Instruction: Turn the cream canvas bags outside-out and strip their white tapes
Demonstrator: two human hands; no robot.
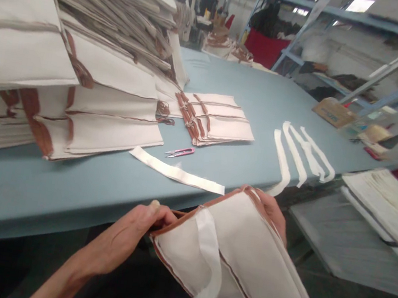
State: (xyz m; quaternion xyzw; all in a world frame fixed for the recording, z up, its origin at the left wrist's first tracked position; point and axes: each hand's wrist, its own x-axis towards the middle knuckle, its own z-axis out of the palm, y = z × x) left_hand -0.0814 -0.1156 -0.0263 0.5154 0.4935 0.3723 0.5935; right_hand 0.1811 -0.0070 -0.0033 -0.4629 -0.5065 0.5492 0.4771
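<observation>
A cream cloth bag (245, 244) with brown binding along its edge is held up in front of me, tilted over the near table edge. My left hand (136, 229) is at the bag's left corner, its fingers closed at the brown-bound edge and partly hidden inside the opening. Behind the upper right corner, my right hand (274, 214) grips the bag, most of its fingers out of sight. A white cloth strip (211, 254) hangs from the bound edge down across the bag's front.
Tall piles of cream bags (109, 126) stand on the blue-covered table (103, 199) at left. A smaller stack (221, 120), pink-handled thread snips (180, 153) and a loose strip (177, 173) lie ahead. More strips (304, 151) and a cardboard box (333, 112) are to the right.
</observation>
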